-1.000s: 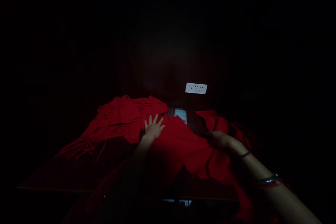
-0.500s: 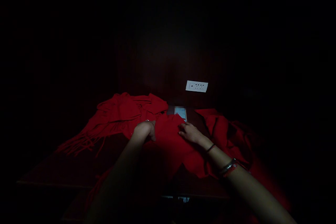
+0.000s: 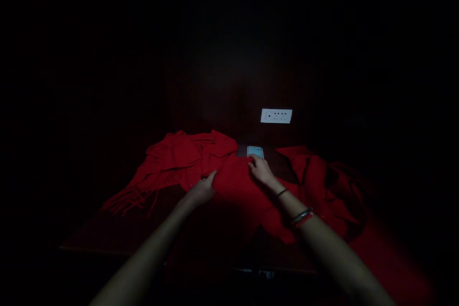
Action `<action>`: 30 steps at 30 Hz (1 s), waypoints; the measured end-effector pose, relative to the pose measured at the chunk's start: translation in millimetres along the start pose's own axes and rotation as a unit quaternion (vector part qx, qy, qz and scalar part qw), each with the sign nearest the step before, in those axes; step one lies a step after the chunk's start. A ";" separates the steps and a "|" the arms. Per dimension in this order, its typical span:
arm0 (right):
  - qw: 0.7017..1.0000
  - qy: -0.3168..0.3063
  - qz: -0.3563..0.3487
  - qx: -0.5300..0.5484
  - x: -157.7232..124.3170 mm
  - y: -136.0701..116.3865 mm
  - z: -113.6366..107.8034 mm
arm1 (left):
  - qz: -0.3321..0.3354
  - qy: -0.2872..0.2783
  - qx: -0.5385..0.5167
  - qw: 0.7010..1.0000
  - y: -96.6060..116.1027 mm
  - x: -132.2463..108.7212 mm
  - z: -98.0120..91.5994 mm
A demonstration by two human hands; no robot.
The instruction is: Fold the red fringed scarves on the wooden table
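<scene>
A red fringed scarf (image 3: 186, 160) lies spread and bunched over a dark table (image 3: 107, 229). My left hand (image 3: 203, 190) rests on the cloth's left edge, its fingers closed in a pinch on the fabric. My right hand (image 3: 261, 169) grips the far edge of the same middle fold, just in front of a phone (image 3: 255, 151) with a lit screen. Bracelets ring my right wrist. More red cloth (image 3: 322, 181) is heaped at the right.
A white wall socket plate (image 3: 276, 115) sits on the dark back wall above the phone. The scarf's fringe (image 3: 129, 198) trails toward the left. The table's front edge runs low across the view. Everything around is in deep shadow.
My left hand went from lying flat and open on the scarf to pinching its edge. My right hand moved from the right side in to the fold's far edge near the phone.
</scene>
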State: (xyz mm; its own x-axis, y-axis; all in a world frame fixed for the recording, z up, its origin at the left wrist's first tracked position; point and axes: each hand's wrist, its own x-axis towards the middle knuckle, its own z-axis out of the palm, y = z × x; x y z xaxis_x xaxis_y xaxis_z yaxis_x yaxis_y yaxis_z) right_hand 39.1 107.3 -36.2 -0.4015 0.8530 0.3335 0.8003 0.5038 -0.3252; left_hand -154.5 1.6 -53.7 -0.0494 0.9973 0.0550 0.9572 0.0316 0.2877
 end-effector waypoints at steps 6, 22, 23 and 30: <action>0.998 -0.049 0.023 -0.026 -1.3 8.3 -3.5 | -0.028 0.077 0.054 0.995 1.4 -3.6 15.8; 0.987 -0.047 -0.109 -0.112 -25.8 9.7 29.1 | 0.031 0.208 0.060 0.976 -16.8 -1.4 31.7; 0.987 -0.046 -0.120 -0.099 -29.4 7.9 25.8 | 0.049 0.215 0.068 0.973 -13.4 -2.8 29.4; 0.969 -0.178 -0.165 -0.055 -64.5 4.6 13.5 | 0.283 0.099 0.086 0.950 2.3 -9.3 33.5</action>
State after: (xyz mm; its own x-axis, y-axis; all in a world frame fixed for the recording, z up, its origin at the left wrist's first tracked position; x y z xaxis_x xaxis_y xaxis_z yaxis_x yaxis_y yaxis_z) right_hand 62.7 56.4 -71.1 -0.7557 0.6510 0.0710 0.6370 0.7559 -0.1510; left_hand -142.3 -5.4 -85.6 0.4506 0.8264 0.3378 0.8782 -0.4783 -0.0012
